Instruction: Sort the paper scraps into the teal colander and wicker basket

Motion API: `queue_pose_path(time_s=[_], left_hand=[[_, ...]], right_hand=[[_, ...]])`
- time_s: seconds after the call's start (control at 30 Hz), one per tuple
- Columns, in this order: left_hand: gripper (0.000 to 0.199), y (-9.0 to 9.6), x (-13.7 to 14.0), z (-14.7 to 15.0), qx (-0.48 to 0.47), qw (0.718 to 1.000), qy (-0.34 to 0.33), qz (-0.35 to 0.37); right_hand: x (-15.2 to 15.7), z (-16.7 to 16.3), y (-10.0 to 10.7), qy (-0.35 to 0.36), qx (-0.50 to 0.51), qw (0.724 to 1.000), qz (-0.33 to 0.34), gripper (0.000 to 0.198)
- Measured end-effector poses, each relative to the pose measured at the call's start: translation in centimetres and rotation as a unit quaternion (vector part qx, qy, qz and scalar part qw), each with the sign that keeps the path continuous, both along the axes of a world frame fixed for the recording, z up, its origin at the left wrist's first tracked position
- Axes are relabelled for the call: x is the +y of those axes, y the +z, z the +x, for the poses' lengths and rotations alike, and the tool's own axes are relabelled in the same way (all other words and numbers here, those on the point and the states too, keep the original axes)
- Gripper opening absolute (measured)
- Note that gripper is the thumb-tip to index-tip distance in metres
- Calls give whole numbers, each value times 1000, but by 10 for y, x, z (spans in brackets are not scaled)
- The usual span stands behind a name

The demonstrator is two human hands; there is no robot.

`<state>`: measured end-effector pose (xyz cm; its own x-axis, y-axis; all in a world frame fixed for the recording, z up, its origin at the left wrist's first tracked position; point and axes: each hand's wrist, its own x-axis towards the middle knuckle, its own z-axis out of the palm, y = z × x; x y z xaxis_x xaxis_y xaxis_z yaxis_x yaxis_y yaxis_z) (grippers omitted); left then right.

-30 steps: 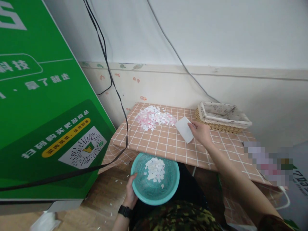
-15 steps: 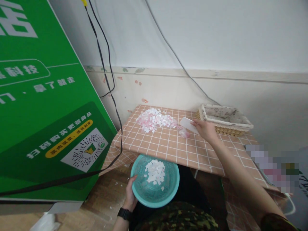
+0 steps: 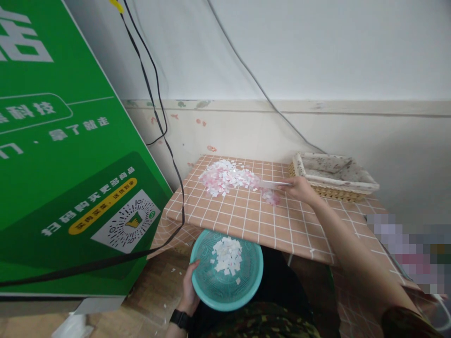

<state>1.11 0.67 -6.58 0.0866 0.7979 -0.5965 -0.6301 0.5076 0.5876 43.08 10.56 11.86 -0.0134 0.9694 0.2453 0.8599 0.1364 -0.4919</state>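
My left hand (image 3: 190,288) grips the rim of a teal plastic colander (image 3: 243,293) below the table's front edge. Inside it lies a heap of small white paper pieces (image 3: 228,256). Over the table, my right hand (image 3: 299,190) is closed on a flat white card (image 3: 273,184), seen nearly edge-on. The card's far end meets the right side of a spread pile of white and pink paper pieces (image 3: 223,177). A few pinkish pieces (image 3: 272,197) lie just under and in front of the card.
A checked brown cloth (image 3: 246,216) covers the table. A lined wicker basket (image 3: 334,185) stands at its back right, against the wall. A large green sign panel (image 3: 77,188) fills the left, with a black strap (image 3: 179,197) hanging beside it. Paper scraps lie on the floor.
My right hand has turned the card from a slanted, flat-facing pose to nearly edge-on, its tip now closer to the pile. My left hand still holds the colander in about the same place.
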Motion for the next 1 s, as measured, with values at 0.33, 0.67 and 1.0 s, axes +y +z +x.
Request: queue_pose_path(time_s=[0.33, 0.67, 1.0], left_hand=[[24, 5, 0, 2, -12, 1000, 3, 4], [23, 1, -2, -1, -26, 1000, 5, 3], [22, -1, -1, -2, -33, 999, 4, 9]], right_hand=[[-30, -34, 18, -66, -23, 996, 64, 34], [-18, -71, 2, -195, -104, 974, 48, 36], [-4, -76, 16, -137, -113, 983, 35, 32]])
